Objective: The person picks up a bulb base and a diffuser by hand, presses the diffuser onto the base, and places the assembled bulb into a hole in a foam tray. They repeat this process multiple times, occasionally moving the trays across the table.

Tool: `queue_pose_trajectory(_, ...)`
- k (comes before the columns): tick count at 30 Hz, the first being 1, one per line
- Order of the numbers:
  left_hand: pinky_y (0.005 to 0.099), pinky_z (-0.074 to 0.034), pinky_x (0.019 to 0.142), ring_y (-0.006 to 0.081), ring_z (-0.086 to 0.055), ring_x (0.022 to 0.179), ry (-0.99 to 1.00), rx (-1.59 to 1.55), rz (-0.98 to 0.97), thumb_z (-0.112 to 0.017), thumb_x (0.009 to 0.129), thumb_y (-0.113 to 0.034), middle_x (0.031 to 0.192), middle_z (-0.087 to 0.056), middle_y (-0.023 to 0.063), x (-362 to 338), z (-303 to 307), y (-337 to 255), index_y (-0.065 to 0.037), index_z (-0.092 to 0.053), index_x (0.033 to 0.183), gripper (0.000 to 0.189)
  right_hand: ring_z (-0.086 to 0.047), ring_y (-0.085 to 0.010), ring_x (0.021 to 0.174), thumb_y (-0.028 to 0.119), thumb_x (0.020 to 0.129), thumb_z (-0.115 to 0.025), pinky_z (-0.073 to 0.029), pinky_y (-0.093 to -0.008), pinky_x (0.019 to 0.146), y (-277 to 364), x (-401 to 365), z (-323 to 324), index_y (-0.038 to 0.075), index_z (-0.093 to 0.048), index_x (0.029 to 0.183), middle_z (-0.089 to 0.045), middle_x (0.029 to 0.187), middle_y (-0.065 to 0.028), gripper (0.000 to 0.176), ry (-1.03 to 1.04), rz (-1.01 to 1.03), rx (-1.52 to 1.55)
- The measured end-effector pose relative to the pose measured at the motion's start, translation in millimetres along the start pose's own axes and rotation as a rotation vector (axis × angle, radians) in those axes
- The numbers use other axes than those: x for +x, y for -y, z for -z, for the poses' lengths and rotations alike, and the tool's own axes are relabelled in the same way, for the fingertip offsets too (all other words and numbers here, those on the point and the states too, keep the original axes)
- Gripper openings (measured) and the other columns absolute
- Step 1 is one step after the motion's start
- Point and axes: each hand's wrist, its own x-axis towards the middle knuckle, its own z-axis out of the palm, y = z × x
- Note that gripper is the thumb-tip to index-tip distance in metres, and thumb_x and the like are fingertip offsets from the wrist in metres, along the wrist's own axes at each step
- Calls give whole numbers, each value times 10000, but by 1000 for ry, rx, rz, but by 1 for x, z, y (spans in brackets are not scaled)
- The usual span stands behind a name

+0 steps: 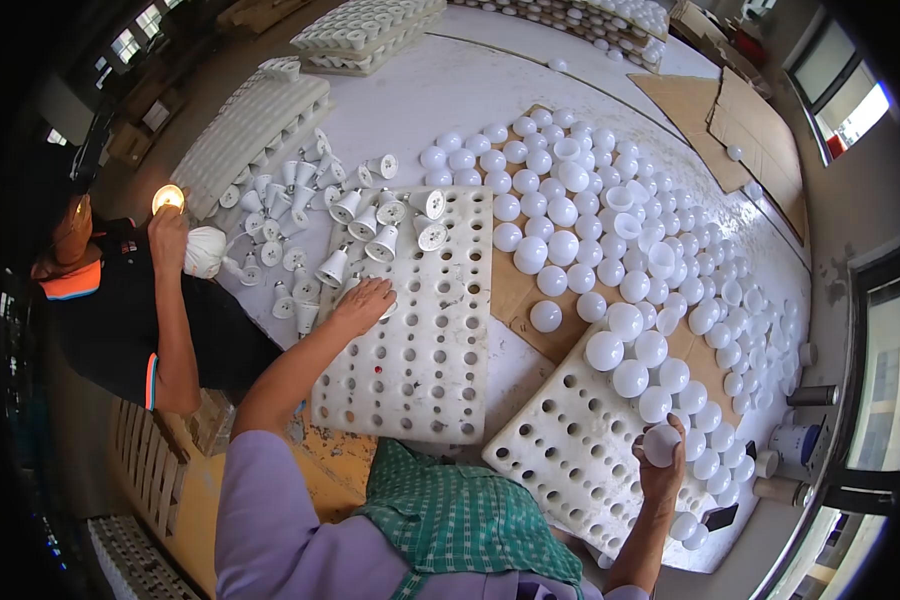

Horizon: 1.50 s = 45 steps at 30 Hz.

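Your right hand (663, 475), lower right of the frame, has its grip closed round a white dome (660, 443), just over the holed tray (570, 450). Looks like light, thin, smooth plastic to me, so probably slippery and easy to dent: cup it round the widest part, don't pinch. Your left hand (363, 303) lies on the other tray (420, 370) mid-frame, by the bulb bases (365, 225); can't tell if that grip holds anything.

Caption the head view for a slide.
Left hand on a holed tray beside bulb bases, right hand holding a white globe; a co-worker's hand holds a lit bulb.
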Motion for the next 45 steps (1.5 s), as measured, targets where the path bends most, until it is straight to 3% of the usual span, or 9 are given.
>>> queue_pose_trajectory(7,380,-498,909,322,-612,1049,-14,-713,161,-715,666,-85,1178,-599,199,-4,52,-72,37,-473,1227,623,-544,-417,1127,393,794,-710,-453,-506,990,-73,-44,-36,112,-446,1301,-552,1192,-219,637,-10,-74,348)
queue_pose_trajectory(11,399,-378,1051,254,-480,1230,-193,-2177,-75,-761,694,-156,1332,-476,186,-8,28,-142,9,-392,1302,730,-596,-395,997,464,805,-683,-599,-402,688,-83,-46,-51,115,-397,1333,-523,1182,-276,694,132,-181,493)
queue_pose_trajectory(15,547,-293,1086,350,-427,1279,-257,-2515,-281,-790,692,-309,1389,-403,231,-13,59,-200,-48,-347,1366,848,-626,-361,916,446,789,-710,-607,-360,624,-81,-44,-56,114,-357,1363,-514,1191,-258,752,257,-234,512)
queue_pose_trajectory(19,492,-470,942,337,-588,1086,-98,-2643,-272,-716,750,-517,1258,-534,240,-20,66,-221,-42,-402,1338,819,-640,-360,932,324,720,-809,-605,-339,626,-70,-41,-77,122,-335,1366,-517,1198,-238,827,240,-176,405)
queue_pose_trajectory(21,373,-517,657,268,-653,865,8,-2591,-268,-687,757,-565,1164,-598,249,-22,69,-228,-5,-449,1299,815,-640,-353,952,291,691,-830,-603,-348,644,-66,-42,-83,112,-344,1346,-521,1202,-227,835,244,-135,279)
queue_pose_trajectory(23,320,-512,624,227,-658,811,128,-2453,-381,-781,727,-437,1111,-631,229,-32,73,-229,19,-463,1269,776,-639,-345,972,259,663,-851,-600,-356,663,-62,-44,-87,102,-354,1326,-525,1205,-215,843,241,-88,158)
queue_pose_trajectory(25,313,-527,674,190,-658,820,259,-2469,-313,-855,674,-295,1068,-661,171,-40,81,-235,9,-510,1235,725,-640,-289,971,262,639,-859,-575,-356,751,-59,-45,-88,82,-372,1293,-530,1216,-186,835,244,-48,-118)
queue_pose_trajectory(27,309,-522,780,156,-643,888,66,-1751,-410,-866,664,-249,1037,-675,118,-44,92,-239,-3,-568,1178,643,-607,-234,1018,266,617,-871,-523,-340,837,-62,-45,-85,76,-378,1286,-535,1219,-162,853,238,-40,-233)
queue_pose_trajectory(45,327,-502,825,204,-650,900,282,-1414,-424,-870,596,-305,971,-685,141,-59,113,-242,47,-611,1049,629,-536,-195,1110,158,612,-829,-410,-335,963,-55,-59,-110,55,-460,1250,-554,1211,-85,744,363,119,-673)
